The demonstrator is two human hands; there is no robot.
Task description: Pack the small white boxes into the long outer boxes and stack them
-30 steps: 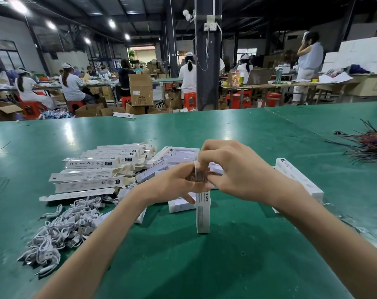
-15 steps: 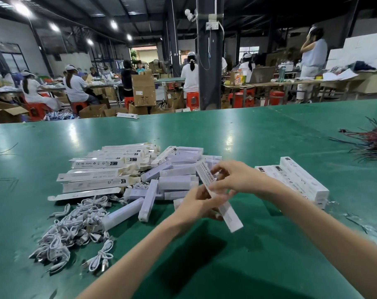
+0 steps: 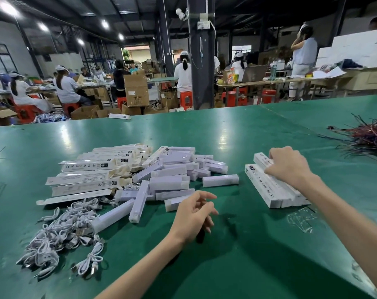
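Big green tabletop [image 3: 237,130], and most of it that matters is on the left half. Furthest left is the fanned spread of flat, unfolded long white printed outer boxes [image 3: 90,168], long axes running roughly left-right. Right next to that, centre, is the loose heap of small plain white cardboard boxes [image 3: 172,182], lying at all angles. Over on the right sits the neat stack of closed long white printed boxes [image 3: 269,190], well apart from the heap and angled away from the camera. Near-left there's a tangle of white charging cables [image 3: 60,236], and at the far right edge a bundle of dark red and black wires [image 3: 368,139]. Right hand [image 3: 289,167] is on that stack with its grip curled down over the top box [image 3: 261,157]. It looks like it's holding it, though the fingertips are hidden, so can't swear to it. Left hand [image 3: 194,214] hovers just above the tabletop, grip loosely spread, holding nothing. The bit that counts: the nearest small white box [image 3: 172,205] lies just ahead and left of that spread grip, long axis roughly crosswise. So I'd guess the left hand takes the next pick, being much nearer than the right.
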